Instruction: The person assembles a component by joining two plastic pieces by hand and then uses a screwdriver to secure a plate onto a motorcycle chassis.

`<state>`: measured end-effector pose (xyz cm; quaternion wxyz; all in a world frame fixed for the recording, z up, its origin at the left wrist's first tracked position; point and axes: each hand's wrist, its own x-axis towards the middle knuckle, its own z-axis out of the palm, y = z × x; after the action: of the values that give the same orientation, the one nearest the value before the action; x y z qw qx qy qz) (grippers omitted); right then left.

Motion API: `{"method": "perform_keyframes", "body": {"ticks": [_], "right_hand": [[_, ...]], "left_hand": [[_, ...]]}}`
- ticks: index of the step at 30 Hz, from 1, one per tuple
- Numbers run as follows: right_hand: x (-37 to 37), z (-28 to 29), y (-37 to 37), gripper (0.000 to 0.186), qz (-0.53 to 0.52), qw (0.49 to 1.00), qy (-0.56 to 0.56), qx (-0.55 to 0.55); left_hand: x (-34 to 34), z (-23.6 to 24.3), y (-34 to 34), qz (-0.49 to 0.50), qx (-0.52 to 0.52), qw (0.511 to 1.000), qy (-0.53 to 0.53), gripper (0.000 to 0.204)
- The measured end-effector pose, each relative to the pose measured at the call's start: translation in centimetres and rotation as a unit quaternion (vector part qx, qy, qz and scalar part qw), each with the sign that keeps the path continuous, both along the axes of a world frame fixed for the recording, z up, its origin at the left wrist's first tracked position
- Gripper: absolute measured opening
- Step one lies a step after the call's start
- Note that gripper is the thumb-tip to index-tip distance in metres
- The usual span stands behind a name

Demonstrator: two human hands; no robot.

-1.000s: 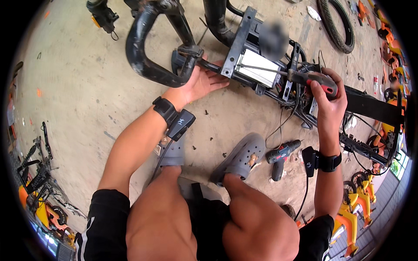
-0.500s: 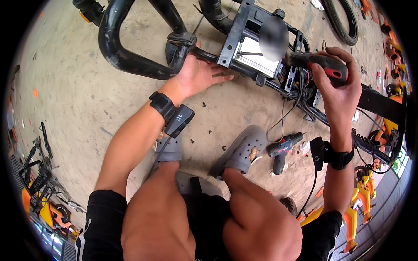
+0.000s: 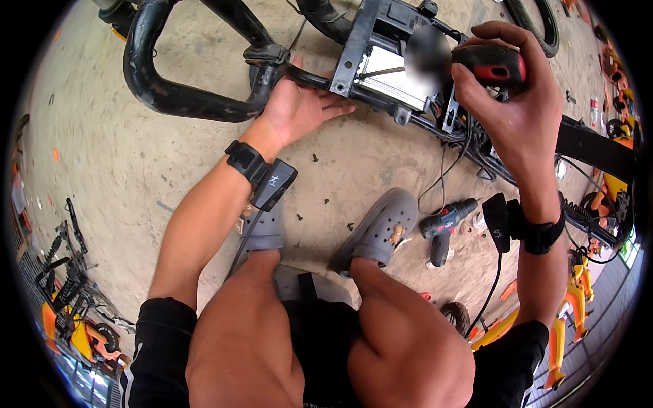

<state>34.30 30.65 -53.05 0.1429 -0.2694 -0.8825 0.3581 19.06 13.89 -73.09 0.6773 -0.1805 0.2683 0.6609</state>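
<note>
My right hand (image 3: 520, 102) is closed round the black and red handle of a screwdriver (image 3: 500, 64). Its thin shaft seems to run left across a silver finned box (image 3: 398, 81), toward a black bracket (image 3: 348, 54); a blurred patch hides the middle. That box sits in a black tubular vehicle frame (image 3: 320, 83). My left hand (image 3: 296, 109) is open, palm up and fingers spread, against the frame tube beside the thick bent black tube (image 3: 170, 98). Part of its thumb is hidden by the tube.
A cordless drill (image 3: 445, 228) lies on the concrete floor right of my grey clogs (image 3: 381, 228). Small dark screws (image 3: 350, 226) are scattered nearby. Loose cables (image 3: 442, 180) hang from the frame. A tyre (image 3: 544, 27) lies at far right, and yellow-orange parts (image 3: 75, 333) at left.
The frame has shifted left with my left hand on it. My right hand has turned on the wrist, and the screwdriver handle has moved slightly left and up.
</note>
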Motion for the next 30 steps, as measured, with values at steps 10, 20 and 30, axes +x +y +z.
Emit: {"method": "perform_keyframes", "body": {"ticks": [10,20,30], "right_hand": [[-1.8,2.4,-1.5,0.038,0.024,0.995,-0.017,0.091],[-2.6,2.0,-2.5,0.037,0.094,0.983,0.029,0.157],[-4.0,2.4,-2.5,0.033,0.107,0.979,-0.055,0.162]], "left_hand": [[0.0,-0.6,-0.2,-0.005,0.032,0.998,-0.053,0.074],[0.2,-0.4,0.0,0.002,0.023,0.998,-0.054,0.075],[-0.4,-0.7,-0.3,-0.03,0.057,0.995,-0.078,0.076]]}}
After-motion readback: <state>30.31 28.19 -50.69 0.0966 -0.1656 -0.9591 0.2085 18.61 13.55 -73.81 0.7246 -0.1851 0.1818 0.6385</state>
